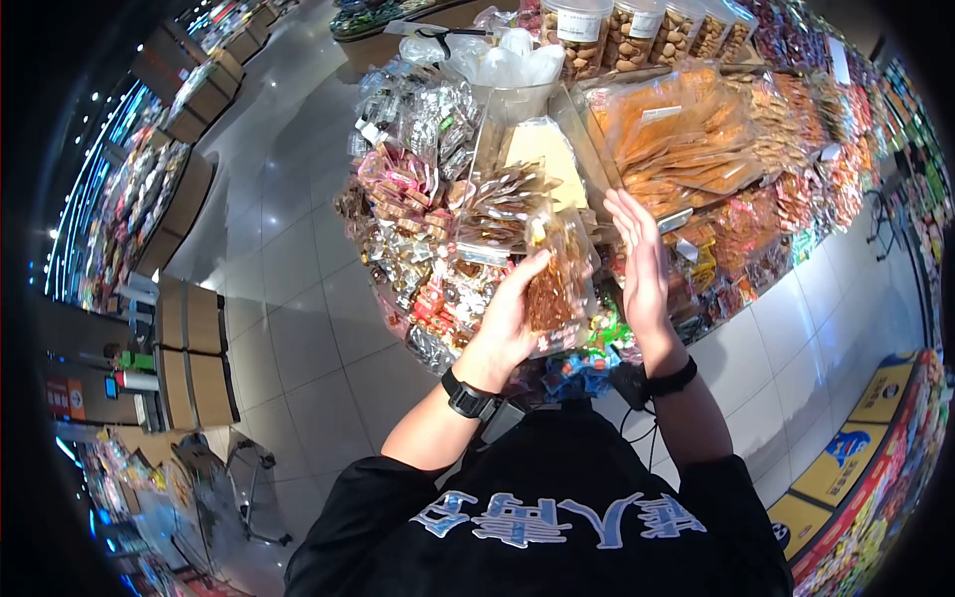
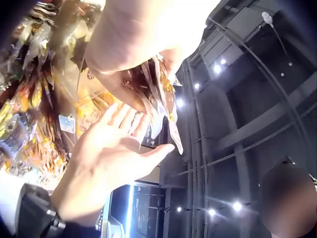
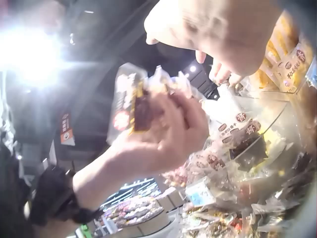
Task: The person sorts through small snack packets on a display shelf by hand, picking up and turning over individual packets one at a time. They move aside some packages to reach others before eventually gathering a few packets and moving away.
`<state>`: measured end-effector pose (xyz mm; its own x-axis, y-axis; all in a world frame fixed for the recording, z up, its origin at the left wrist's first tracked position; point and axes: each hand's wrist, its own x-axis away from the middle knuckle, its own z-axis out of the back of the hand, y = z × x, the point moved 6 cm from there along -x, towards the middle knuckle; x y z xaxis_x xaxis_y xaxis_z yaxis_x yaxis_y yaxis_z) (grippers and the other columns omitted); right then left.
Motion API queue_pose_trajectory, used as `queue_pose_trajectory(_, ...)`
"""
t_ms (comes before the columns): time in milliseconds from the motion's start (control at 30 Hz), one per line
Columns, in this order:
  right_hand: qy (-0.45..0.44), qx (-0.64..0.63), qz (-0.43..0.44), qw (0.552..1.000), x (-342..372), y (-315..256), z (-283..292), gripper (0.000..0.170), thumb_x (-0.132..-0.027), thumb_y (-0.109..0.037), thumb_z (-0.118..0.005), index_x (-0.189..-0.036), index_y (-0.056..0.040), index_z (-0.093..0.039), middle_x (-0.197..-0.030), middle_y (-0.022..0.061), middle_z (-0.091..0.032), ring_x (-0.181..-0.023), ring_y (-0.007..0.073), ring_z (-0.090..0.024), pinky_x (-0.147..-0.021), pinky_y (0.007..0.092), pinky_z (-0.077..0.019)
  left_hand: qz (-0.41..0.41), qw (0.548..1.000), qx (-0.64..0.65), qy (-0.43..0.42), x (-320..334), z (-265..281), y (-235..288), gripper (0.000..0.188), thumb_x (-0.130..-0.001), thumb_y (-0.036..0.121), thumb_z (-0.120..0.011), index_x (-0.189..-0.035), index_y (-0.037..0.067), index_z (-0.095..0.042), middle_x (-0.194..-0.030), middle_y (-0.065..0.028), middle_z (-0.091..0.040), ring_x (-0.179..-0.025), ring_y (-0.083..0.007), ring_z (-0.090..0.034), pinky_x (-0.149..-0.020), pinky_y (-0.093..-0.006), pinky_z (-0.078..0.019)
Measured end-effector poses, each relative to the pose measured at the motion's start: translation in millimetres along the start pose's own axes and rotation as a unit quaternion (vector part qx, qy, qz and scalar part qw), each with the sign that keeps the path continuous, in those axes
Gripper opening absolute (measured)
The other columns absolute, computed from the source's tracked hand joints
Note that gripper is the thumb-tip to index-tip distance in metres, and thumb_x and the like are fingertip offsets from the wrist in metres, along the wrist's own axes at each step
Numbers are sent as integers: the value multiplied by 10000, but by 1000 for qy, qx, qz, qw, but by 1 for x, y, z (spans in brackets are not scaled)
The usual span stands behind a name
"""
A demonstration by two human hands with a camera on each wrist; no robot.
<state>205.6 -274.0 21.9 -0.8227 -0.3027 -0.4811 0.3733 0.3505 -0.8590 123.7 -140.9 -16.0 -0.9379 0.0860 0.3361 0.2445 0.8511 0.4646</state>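
Note:
In the head view my left hand (image 1: 507,323) grips a small stack of clear snack packets (image 1: 559,291) with reddish-brown contents, its thumb lying over the front. The right wrist view shows the packets (image 3: 130,101) upright in that hand, their printed fronts bright with glare. My right hand (image 1: 645,274) is held up to the right of them, fingers straight and palm turned toward the packets; the left wrist view shows its open palm (image 2: 111,151). Just beyond both hands is a clear-walled bin (image 1: 589,124) with brown packets (image 1: 507,204) at its near end and a cream-coloured bottom.
Orange-brown snack packets (image 1: 686,129) fill the section to the right. Silver-wrapped packets (image 1: 428,114) and pink packets (image 1: 398,189) are heaped at left. Tubs of nuts (image 1: 575,38) line the back. Tiled floor (image 1: 298,338) runs along the left, with shelves beyond.

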Motion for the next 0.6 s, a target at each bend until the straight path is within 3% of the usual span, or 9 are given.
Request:
queue_pose_trajectory(33,-33,4,30,999,5,-10,2,758,-1015,-469,-533,-1497,83,-335,-1535,218,-415,-1438,315,-394,-1206,438,-254,-35,999,4,3,-7,-4,-4,432,-1002,346,-594,-1312,46,-578,-1129,-136,-697,-906,-225,-700,-717,-361,-602)
queue_pose_trajectory(67,-80,62,20,995,11,-18,-1,1011,-917,-674,-561,-1535,66,-257,-1574,226,-350,-1461,347,-354,-1223,457,-202,-74,997,9,5,-17,-10,-10,421,-1004,344,-590,-1306,50,-585,-1145,-127,-696,-950,-228,-693,-784,-379,-590)
queue_pose_trajectory(100,-107,39,5,994,19,-14,1,1126,-821,-611,-742,-1552,59,-209,-1595,234,-303,-1473,350,-329,-1225,446,-204,-107,994,16,5,-27,-16,-16,411,-1007,342,-585,-1300,54,-591,-1160,-118,-696,-995,-231,-686,-851,-397,-579)
queue_pose_trajectory(167,-102,41,15,994,29,-15,0,1121,-780,-394,-860,-1560,48,-187,-1593,231,-301,-1471,331,-325,-1221,440,-225,-149,988,35,4,-41,-30,-29,402,-1014,347,-575,-1294,59,-597,-1185,-101,-692,-1053,-229,-673,-940,-409,-555)
queue_pose_trajectory(233,-25,85,-7,996,27,-17,9,964,-792,-61,-819,-1543,47,-225,-1526,210,-392,-1410,296,-403,-1188,410,-307,-158,985,62,-3,-52,-47,-42,406,-1022,361,-562,-1292,60,-598,-1203,-84,-687,-1081,-221,-663,-986,-398,-530)
queue_pose_trajectory(333,39,101,5,994,10,-27,17,743,-839,30,-744,-1479,40,-368,-1441,196,-485,-1356,262,-466,-1145,382,-375,-152,984,92,-18,-61,-69,-45,426,-1046,402,-519,-1305,70,-585,-1226,-71,-670,-1122,-206,-635,-1034,-393,-496)
queue_pose_trajectory(367,41,101,3,994,7,-24,21,663,-847,51,-738,-1430,47,-424,-1384,194,-551,-1267,259,-562,-1090,376,-452,-150,984,86,-32,-62,-72,-42,429,-1051,407,-508,-1310,72,-582,-1233,-70,-666,-1138,-206,-627,-1044,-395,-487)
queue_pose_trajectory(533,45,88,41,994,-17,-14,28,583,-853,78,-706,-1385,41,-473,-1359,179,-589,-1249,227,-582,-1067,357,-468,-128,986,59,-84,-75,-81,-27,481,-1066,464,-455,-1348,88,-553,-1286,-61,-639,-1210,-209,-587,-1090,-401,-447)
queue_pose_trajectory(600,36,144,-9,989,-31,-16,32,535,-850,86,-695,-1349,50,-504,-1325,178,-613,-1233,222,-595,-1056,347,-476,-108,987,55,-103,-85,-81,-24,538,-1054,517,-450,-1363,85,-532,-1294,-65,-634,-1222,-215,-587,-1089,-409,-450)
